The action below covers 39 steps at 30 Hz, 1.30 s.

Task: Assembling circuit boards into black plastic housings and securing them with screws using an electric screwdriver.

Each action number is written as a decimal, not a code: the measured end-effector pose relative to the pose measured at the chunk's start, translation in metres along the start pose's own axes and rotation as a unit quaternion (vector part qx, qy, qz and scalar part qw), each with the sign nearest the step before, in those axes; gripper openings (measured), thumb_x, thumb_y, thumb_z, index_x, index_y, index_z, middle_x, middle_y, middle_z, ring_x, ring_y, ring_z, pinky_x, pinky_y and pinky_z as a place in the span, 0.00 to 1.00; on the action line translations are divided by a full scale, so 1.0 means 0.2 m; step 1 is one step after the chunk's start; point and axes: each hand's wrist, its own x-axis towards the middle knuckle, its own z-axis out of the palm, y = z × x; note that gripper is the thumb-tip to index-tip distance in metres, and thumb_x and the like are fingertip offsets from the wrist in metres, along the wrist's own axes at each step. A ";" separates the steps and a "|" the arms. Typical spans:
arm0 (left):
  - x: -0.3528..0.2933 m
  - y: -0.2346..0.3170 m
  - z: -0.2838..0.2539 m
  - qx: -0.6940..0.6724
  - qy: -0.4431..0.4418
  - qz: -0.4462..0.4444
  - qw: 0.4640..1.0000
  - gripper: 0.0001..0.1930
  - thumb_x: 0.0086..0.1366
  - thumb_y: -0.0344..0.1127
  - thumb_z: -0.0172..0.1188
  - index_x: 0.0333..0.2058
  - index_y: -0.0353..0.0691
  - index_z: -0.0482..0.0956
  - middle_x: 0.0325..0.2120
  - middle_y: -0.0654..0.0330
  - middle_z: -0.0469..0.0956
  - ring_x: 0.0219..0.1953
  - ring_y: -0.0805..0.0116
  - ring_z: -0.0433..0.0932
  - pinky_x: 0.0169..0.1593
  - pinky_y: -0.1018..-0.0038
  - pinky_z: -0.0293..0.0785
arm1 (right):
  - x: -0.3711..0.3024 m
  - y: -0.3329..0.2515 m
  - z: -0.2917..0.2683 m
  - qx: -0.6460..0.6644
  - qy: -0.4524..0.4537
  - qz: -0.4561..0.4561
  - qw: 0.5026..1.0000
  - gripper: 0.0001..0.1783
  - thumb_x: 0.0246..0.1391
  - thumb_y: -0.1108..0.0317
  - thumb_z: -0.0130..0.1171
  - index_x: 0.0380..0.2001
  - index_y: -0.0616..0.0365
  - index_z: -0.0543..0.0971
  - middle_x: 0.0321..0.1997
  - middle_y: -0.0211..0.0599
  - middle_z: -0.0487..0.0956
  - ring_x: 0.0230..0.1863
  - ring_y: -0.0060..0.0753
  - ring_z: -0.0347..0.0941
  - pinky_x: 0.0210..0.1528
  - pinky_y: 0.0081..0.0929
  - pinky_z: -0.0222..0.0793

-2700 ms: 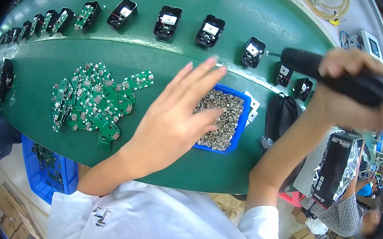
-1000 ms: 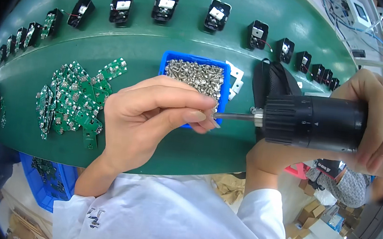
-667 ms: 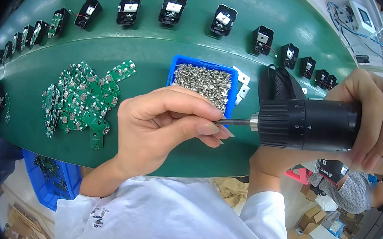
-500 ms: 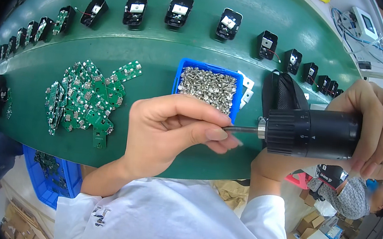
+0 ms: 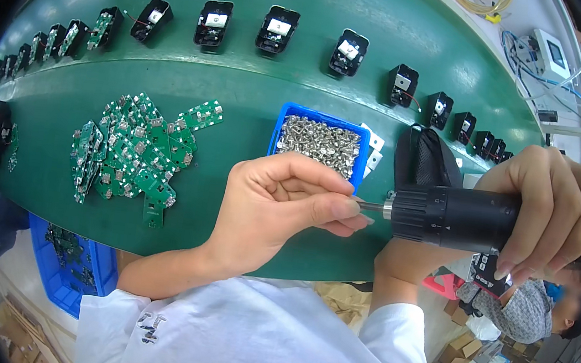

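My right hand [image 5: 559, 212] is wrapped round a black cordless screwdriver [image 5: 451, 218], held level and pointing left. The steel bit [image 5: 371, 206] sticks out of its chuck. Thumb and forefinger of my left hand [image 5: 280, 212] pinch the bit's tip; whether a screw sits there too is hidden by the fingers. Just behind the left fingers stands a small blue box [image 5: 277, 126] filled with silvery screws [image 5: 320, 142]. To the left lies a heap of green circuit boards [image 5: 140, 150].
Black housings [image 5: 277, 29] stand in a curved row along the green table [image 5: 244, 83]. A black mesh pouch [image 5: 433, 158] and white plates [image 5: 374, 155] lie near the screw box. A blue bin [image 5: 64, 285] stands below the left edge. At right, another person [image 5: 516, 308] sits.
The screwdriver has come a little to the left and my left hand a little to the right, so less of the bit shows between them. The view has shifted slightly.
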 end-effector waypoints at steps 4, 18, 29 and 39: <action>-0.02 0.01 -0.01 -0.029 0.000 -0.043 0.999 0.07 0.63 0.19 0.65 0.40 0.29 0.80 0.33 0.48 0.86 0.36 0.61 0.88 0.41 0.75 0.87 | 0.02 -0.03 -0.01 -0.016 -0.035 0.042 0.998 0.16 0.59 0.57 0.62 0.31 0.60 0.74 0.26 0.34 0.75 0.14 0.27 0.69 0.13 0.27 0.68; 0.02 0.09 0.00 0.243 -0.071 0.114 0.961 0.27 0.50 0.29 0.78 0.50 0.35 0.79 0.49 0.50 0.81 0.51 0.61 0.81 0.57 0.71 0.76 | 0.02 -0.05 -0.06 -0.099 -0.128 0.068 0.985 0.32 0.68 0.38 0.44 0.45 0.62 0.70 0.32 0.42 0.73 0.19 0.34 0.75 0.17 0.26 0.76; 0.11 0.05 -0.17 0.772 -0.087 0.264 0.572 0.10 0.54 0.33 0.70 0.32 0.38 0.79 0.67 0.53 0.67 0.71 0.51 0.62 0.75 0.48 0.49 | 0.01 0.01 -0.61 -0.473 0.178 -0.060 0.861 0.22 0.65 0.50 0.49 0.32 0.61 0.76 0.16 0.39 0.73 0.12 0.32 0.71 0.15 0.27 0.68; 0.12 0.01 -0.19 0.747 -0.088 0.295 0.590 0.08 0.56 0.30 0.67 0.28 0.38 0.75 0.64 0.55 0.72 0.69 0.55 0.66 0.75 0.49 0.53 | -0.02 0.01 -0.73 -0.513 0.229 -0.067 0.824 0.23 0.64 0.48 0.48 0.29 0.58 0.75 0.16 0.36 0.72 0.12 0.32 0.70 0.17 0.28 0.70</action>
